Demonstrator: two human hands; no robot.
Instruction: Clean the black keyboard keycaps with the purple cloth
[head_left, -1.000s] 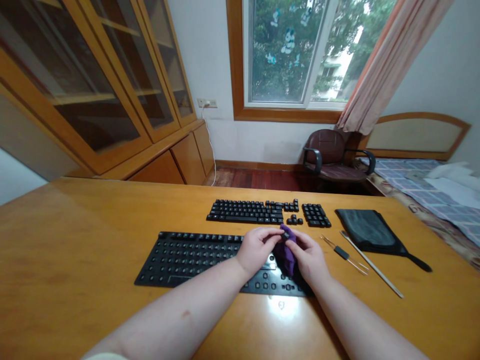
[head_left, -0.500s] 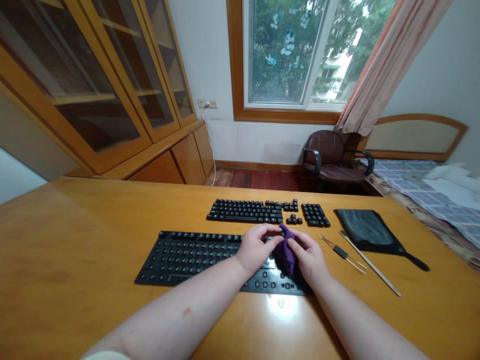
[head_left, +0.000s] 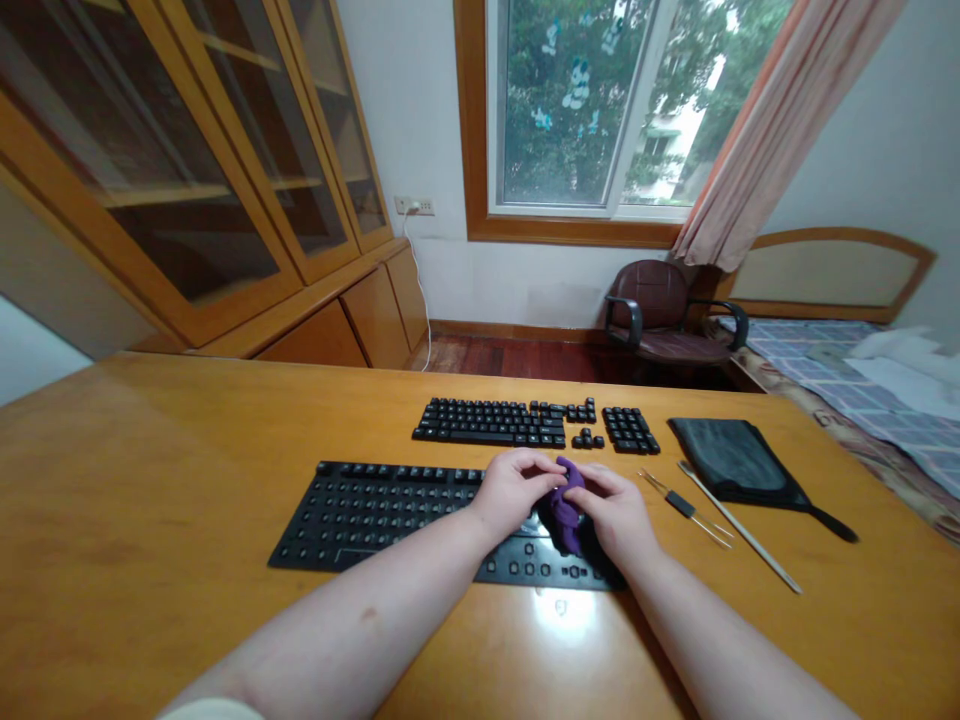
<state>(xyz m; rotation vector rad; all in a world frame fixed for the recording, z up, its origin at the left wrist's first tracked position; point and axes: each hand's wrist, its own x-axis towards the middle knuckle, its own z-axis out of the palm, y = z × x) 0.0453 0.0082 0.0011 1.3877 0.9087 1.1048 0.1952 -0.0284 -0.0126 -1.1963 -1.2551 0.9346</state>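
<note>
Over the right part of a black keyboard point(head_left: 390, 515) with its keycaps off, both hands pinch a crumpled purple cloth point(head_left: 566, 515). My left hand point(head_left: 516, 490) is closed, its thumb and fingers at the cloth's upper left edge. From the other side my right hand point(head_left: 611, 505) presses its thumb and fingers onto the same cloth. Whether anything is wrapped inside the cloth cannot be made out. Bare switch posts show across the keyboard, and the hands hide part of its right half.
Behind the keyboard lie black keycaps point(head_left: 487, 422) in keyboard order, with a number-pad block point(head_left: 631, 430) beside them. To the right rest a wire keycap puller point(head_left: 682, 503), a thin light stick point(head_left: 742, 530) and a black pouch point(head_left: 731, 460). A chair point(head_left: 652, 310) stands beyond the desk.
The purple cloth has been bunched up smaller between the fingers, its top slightly lower. My right thumb has shifted a little left over it. Everything else stays in place.
</note>
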